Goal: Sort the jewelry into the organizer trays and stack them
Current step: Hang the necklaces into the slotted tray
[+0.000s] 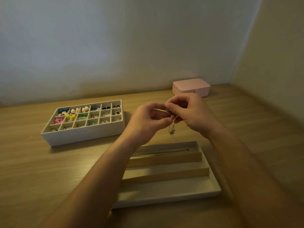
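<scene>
Both hands pinched shut on a thin necklace (171,124): left hand (148,119), right hand (189,112). Pendant dangles below. Long-slot tray (212,183) lies beneath. Advice: straighten chain, lower lengthwise into a free slot.

A home setting, seemingly a bedroom or dressing corner: a wooden desk (49,170) is sitting in a plain painted wall corner, a closed pink jewelry box (191,87) is resting at the desk's far right, and a compartment tray (82,134) of colourful earrings is lying at its left.

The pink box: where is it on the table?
Head view: the pink box sits closed, far right by the wall, just behind the raised right hand.
</scene>
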The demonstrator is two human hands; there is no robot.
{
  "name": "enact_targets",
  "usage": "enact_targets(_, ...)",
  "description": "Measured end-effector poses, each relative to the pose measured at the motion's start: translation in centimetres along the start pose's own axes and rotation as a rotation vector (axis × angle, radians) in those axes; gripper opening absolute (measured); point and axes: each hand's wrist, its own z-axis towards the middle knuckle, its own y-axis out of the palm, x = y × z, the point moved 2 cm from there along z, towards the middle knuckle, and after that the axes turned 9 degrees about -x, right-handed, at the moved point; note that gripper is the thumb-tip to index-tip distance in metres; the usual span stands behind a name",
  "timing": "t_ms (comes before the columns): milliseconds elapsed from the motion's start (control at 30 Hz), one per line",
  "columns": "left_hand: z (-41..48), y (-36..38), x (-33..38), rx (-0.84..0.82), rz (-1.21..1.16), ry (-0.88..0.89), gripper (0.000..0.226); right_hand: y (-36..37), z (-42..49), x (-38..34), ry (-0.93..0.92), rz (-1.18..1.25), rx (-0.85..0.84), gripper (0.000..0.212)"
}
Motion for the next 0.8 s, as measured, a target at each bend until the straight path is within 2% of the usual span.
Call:
enact_targets(67,-0.2,-0.2,0.0,0.011,0.026,0.021,0.037,0.3,-0.3,-0.1,-0.02,0.038,0.013,0.005)
enact_targets(267,-0.6,-1.5,-0.5,0.009,0.116,0.006,0.019,1.0,-1.1,0.1,-0.08,-0.002,0.038,0.003)
enact_targets(433,-1.2,-1.8,-0.6,0.014,0.132,-0.007,0.01,1.0,-1.7,0.9,-0.059,0.041,0.034,0.011)
enact_targets(700,-1.5,-2.5,-1.0,0.026,0.053,-0.119,0.011,1.0,-2.2,0.9,-0.015,0.169,0.022,0.02)
enact_targets(800,-1.3,-2.2,-1.0,0.026,-0.041,-0.17,0.021,1.1,-2.2,0.9,-0.003,0.187,0.013,0.022)
